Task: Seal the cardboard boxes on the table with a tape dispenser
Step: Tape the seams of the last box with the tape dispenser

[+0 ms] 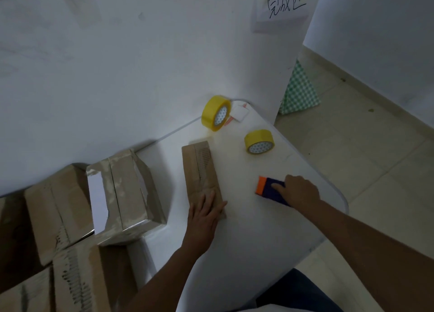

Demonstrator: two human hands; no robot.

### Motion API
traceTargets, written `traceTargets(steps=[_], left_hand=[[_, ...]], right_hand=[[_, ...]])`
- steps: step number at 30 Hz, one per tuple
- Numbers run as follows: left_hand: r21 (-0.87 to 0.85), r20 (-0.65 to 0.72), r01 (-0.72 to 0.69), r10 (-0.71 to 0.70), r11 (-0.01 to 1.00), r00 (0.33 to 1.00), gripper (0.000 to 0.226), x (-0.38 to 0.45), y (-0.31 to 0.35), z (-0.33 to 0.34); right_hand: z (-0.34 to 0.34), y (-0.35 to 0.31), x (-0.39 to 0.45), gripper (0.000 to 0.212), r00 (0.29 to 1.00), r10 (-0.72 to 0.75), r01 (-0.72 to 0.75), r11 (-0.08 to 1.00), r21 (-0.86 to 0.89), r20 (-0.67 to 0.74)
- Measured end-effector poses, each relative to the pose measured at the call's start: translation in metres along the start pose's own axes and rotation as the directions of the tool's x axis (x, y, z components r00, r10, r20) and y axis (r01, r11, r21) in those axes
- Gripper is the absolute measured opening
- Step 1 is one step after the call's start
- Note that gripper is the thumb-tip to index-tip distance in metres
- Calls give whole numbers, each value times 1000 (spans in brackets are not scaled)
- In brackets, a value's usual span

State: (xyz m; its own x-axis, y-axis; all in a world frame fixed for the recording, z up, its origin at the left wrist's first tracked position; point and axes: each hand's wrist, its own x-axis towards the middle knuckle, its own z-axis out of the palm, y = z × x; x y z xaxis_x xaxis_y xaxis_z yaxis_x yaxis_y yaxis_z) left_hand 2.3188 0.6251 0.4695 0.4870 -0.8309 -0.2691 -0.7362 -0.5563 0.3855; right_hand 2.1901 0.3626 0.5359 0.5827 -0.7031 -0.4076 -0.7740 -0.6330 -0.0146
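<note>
A flat brown cardboard box [199, 168] lies in the middle of the white table [253, 229]. My left hand [205, 214] rests flat on its near end, fingers straight. To the right, my right hand [299, 190] grips a dark blue tape dispenser with an orange end [267, 188] that lies on the table. Two yellow tape rolls sit farther back: one on edge against the wall [215, 113], one lying flat [258, 141].
A taped, torn cardboard box [124, 194] stands at the table's left side, with several more brown boxes [56, 217] piled left of it. A white wall closes the back. The table's rounded edge [338, 194] drops to a tiled floor at the right.
</note>
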Motion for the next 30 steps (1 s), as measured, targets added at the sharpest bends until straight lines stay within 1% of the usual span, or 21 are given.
traceTargets(steps=[1, 3, 5, 6, 7, 8, 9, 10, 11, 12, 13, 14, 15, 16, 17, 18, 19, 20, 21, 25, 30], left_hand=[[7, -1, 1, -1, 1000, 1000, 52, 0, 0, 1], [8, -7, 3, -3, 1000, 1000, 53, 0, 0, 1], [-44, -16, 8, -8, 999, 1000, 55, 0, 1, -2], [-78, -19, 15, -16, 997, 1000, 55, 1, 1, -5], [-98, -17, 21, -23, 995, 1000, 55, 2, 1, -7], [-99, -8, 24, -25, 995, 1000, 55, 2, 1, -9], [-87, 0, 23, -24, 996, 1000, 54, 2, 0, -11], [-78, -3, 17, -17, 997, 1000, 52, 3, -1, -14], [-79, -18, 5, -6, 997, 1000, 50, 4, -3, -17], [-81, -41, -16, 13, 997, 999, 47, 5, -4, -21], [-77, -70, -47, 41, 996, 997, 43, 6, -5, -25], [-70, -106, -81, 73, 994, 992, 40, 6, -5, -29], [-72, -146, -110, 99, 991, 984, 36, 6, -6, -32], [-84, -185, -132, 115, 988, 976, 33, 6, -7, -33], [-101, -214, -146, 122, 984, 969, 31, 5, -10, -34], [-119, -221, -147, 119, 982, 968, 32, 4, -12, -33], [-133, -209, -137, 107, 982, 972, 33, 2, -15, -32], [-144, -188, -125, 97, 982, 977, 36, 1, -17, -30], [-147, -173, -121, 95, 982, 980, 38, 0, -19, -29], [-119, -163, -105, 85, 987, 983, 41, 0, -19, -23], [-91, -125, -87, 75, 992, 989, 51, -1, -21, -18]], right_hand=[[2, -1, 2, 42, 1000, 2, -1, 998, 65, -12], [11, -14, 3, 33, 999, -19, 9, 974, 228, 41], [20, -28, 1, 28, 992, -45, 3, 942, 335, 117], [23, -32, -1, 28, 993, -49, 5, 930, 367, 111], [26, -34, -4, 31, 998, -50, 29, 920, 391, 43], [29, -35, -7, 34, 997, -48, 71, 910, 409, -66], [32, -37, -12, 35, 982, -51, 130, 887, 444, -184], [35, -42, -18, 31, 964, -63, 190, 843, 504, -258], [37, -49, -25, 25, 965, -73, 216, 769, 602, -253], [41, -57, -32, 21, 980, -78, 186, 676, 713, -182], [46, -66, -37, 20, 994, -95, 98, 594, 798, -51], [49, -75, -41, 24, 989, -109, -26, 519, 854, 97], [52, -83, -43, 28, 963, -112, -171, 449, 877, 245], [54, -89, -44, 32, 921, -111, -311, 364, 878, 373], [55, -94, -44, 33, 875, -118, -428, 263, 865, 469], [56, -96, -43, 32, 838, -133, -508, 169, 845, 530], [57, -98, -41, 29, 821, -137, -544, 108, 832, 554], [58, -97, -40, 27, 822, -127, -550, 80, 831, 556], [60, -96, -40, 24, 833, -110, -537, 75, 840, 542], [68, -91, -44, 14, 890, -89, -435, 131, 891, 448], [74, -88, -45, 8, 942, -57, -322, 137, 937, 332]])
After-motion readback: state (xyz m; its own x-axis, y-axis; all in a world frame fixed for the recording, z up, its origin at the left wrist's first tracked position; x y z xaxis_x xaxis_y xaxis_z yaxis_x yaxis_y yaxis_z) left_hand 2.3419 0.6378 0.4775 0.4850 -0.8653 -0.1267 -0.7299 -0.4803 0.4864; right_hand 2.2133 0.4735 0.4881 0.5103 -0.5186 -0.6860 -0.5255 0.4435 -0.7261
